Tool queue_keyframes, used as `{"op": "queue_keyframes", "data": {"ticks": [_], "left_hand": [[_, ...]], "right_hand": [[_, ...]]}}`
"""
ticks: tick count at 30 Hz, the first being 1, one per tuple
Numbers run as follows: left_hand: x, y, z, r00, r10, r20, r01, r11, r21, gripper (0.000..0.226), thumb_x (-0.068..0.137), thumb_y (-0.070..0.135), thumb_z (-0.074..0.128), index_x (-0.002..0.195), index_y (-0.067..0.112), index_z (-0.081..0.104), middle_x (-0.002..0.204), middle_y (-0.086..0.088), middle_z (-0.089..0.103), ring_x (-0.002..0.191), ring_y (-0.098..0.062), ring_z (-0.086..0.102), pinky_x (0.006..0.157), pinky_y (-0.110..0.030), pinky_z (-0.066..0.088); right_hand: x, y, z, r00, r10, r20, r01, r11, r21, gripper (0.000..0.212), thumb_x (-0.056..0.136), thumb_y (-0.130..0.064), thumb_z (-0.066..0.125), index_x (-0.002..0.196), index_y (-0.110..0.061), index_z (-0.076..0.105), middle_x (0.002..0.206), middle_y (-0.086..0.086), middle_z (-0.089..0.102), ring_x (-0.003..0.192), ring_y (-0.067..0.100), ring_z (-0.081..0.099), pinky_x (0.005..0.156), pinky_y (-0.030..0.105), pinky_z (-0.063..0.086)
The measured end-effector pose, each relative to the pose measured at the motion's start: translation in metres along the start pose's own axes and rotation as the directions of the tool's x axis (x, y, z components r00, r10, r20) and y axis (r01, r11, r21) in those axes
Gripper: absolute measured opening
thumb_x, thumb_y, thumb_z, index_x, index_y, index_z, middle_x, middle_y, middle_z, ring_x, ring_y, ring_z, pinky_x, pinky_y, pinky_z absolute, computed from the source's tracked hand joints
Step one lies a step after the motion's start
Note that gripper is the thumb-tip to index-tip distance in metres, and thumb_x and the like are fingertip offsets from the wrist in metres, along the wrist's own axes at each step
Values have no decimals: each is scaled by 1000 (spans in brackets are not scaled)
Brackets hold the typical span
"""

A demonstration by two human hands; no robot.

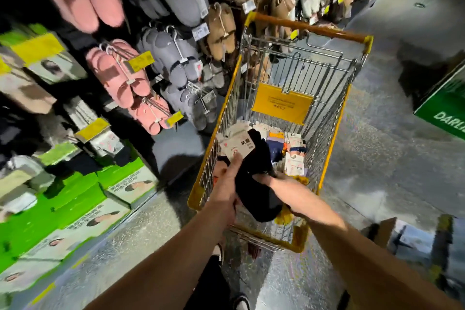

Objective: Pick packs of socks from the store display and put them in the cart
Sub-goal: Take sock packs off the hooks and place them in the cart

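Observation:
A yellow-framed wire shopping cart (334,133) stands in front of me in the aisle. Both my hands reach over its near end and hold a pack of black socks (256,184) with a white card label. My left hand (227,178) grips the pack at the label, thumb on the card. My right hand (279,184) holds the dark sock fabric from the right side. Several other sock packs (293,151) with white labels lie on the cart's floor beyond.
The display wall on the left carries hanging pink slippers (118,78), grey slippers (173,58) and tan slippers (221,30). Green boxes (83,196) are stacked low at the left. A green sign (445,108) stands at the right. Grey floor (390,153) lies right of the cart.

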State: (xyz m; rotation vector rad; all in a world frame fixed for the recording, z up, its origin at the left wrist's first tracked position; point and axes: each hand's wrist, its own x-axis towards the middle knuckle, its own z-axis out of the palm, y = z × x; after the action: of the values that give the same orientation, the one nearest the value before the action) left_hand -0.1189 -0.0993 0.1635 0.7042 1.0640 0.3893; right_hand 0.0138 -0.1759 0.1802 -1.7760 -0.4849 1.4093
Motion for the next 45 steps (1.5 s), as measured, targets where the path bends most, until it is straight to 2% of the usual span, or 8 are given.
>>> {"op": "queue_keyframes", "data": {"ticks": [2, 5, 11, 17, 24, 28, 39, 45], "left_hand": [[-21, 15, -5, 996, 89, -23, -89, 996, 0, 74, 82, 78, 54, 130, 23, 62, 101, 3, 73, 85, -18, 70, 82, -39, 54], [-53, 41, -15, 966, 242, -92, -251, 963, -102, 50, 101, 55, 41, 124, 18, 66, 97, -6, 78, 86, -20, 75, 86, -50, 52], [-102, 88, -78, 878, 416, -238, -460, 869, -179, 92, 68, 83, 64, 138, 24, 57, 136, -9, 64, 116, -25, 63, 86, -35, 50], [-170, 118, -176, 722, 632, -280, -692, 655, -305, 92, 80, 60, 75, 150, 9, 42, 147, -12, 55, 138, -25, 50, 119, -42, 35], [-276, 127, -316, 621, 681, -390, -784, 518, -342, 84, 79, 58, 72, 147, 15, 48, 144, -10, 58, 137, -26, 51, 120, -47, 33], [-341, 125, -395, 617, 661, -427, -785, 476, -396, 75, 81, 54, 59, 143, 15, 53, 140, -13, 61, 131, -29, 56, 111, -45, 43], [-445, 138, -545, 584, 685, -436, -807, 430, -405, 69, 87, 64, 50, 135, 17, 61, 130, -16, 67, 111, -33, 68, 95, -47, 56], [-425, 157, -605, 584, 607, -539, -812, 452, -371, 105, 68, 64, 85, 153, 27, 35, 140, -17, 59, 124, -42, 61, 106, -62, 45]], "right_hand": [[-7, -13, 10, 995, -87, 51, 86, 996, 13, 59, 89, -26, 76, 140, -7, 53, 104, -3, 66, 83, 3, 69, 66, 12, 49], [-17, -36, 29, 967, -190, 170, 209, 973, -100, 49, 86, -43, 75, 129, -26, 60, 120, -3, 70, 101, 8, 69, 94, 27, 52], [-54, -97, 98, 875, -321, 363, 351, 936, -18, 12, 100, -13, 57, 109, -21, 59, 80, -14, 74, 68, -6, 70, 56, 9, 49], [-90, -136, 210, 742, -431, 514, 532, 845, -59, 10, 90, -15, 69, 97, -22, 69, 91, -12, 76, 90, 5, 68, 95, 25, 50], [-150, -145, 375, 535, -506, 677, 731, 679, -70, 35, 95, -16, 66, 123, -32, 52, 114, -22, 63, 95, -20, 60, 88, 7, 44], [-174, -126, 479, 422, -545, 724, 827, 559, -61, 52, 69, -69, 72, 116, -58, 54, 137, 0, 56, 128, 14, 54, 113, 47, 40], [-259, -122, 662, 246, -675, 696, 897, 431, 100, 82, 71, -50, 82, 114, -86, 21, 148, -15, 36, 138, 4, 41, 115, 45, 40], [-253, -149, 702, 138, -548, 825, 897, 423, 130, 70, 85, -8, 78, 140, -34, 43, 134, -16, 60, 120, -7, 58, 99, 15, 48]]}}
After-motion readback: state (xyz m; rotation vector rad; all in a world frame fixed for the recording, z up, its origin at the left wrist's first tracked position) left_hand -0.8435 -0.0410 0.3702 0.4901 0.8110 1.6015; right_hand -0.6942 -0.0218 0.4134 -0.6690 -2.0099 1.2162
